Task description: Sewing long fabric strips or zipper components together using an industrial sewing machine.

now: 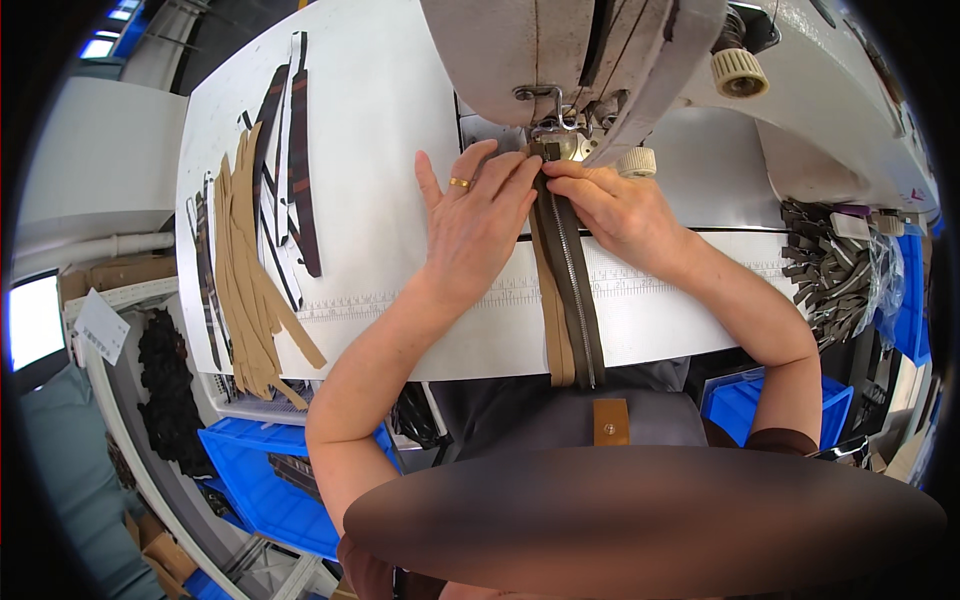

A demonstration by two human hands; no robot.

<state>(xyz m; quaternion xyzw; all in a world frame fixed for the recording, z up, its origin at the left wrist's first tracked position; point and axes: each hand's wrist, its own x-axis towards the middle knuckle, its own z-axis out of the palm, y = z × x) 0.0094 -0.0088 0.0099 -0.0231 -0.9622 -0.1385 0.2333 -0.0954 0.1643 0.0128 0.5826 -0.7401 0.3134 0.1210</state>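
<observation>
A dark olive zipper [572,270] with metal teeth runs from the sewing machine [570,50] down over the table's front edge. Along its left side lies a tan fabric strip [553,310]. My left hand [475,215] rests on the top of the strip and zipper, its index finger and thumb pressed there, the other fingers spread out to the left. On the right edge, close to the presser foot [562,125], my right hand [620,210] pinches the zipper's upper end between thumb and forefinger. A small dark tab [545,150] shows just ahead of the fingertips.
Tan strips [243,240] and dark strips [298,170] lie on the white table [370,110] at left. A pile of dark zipper pieces [825,265] sits at right. Blue bins [270,490] stand below the table. A printed ruler scale [380,298] crosses the table's front.
</observation>
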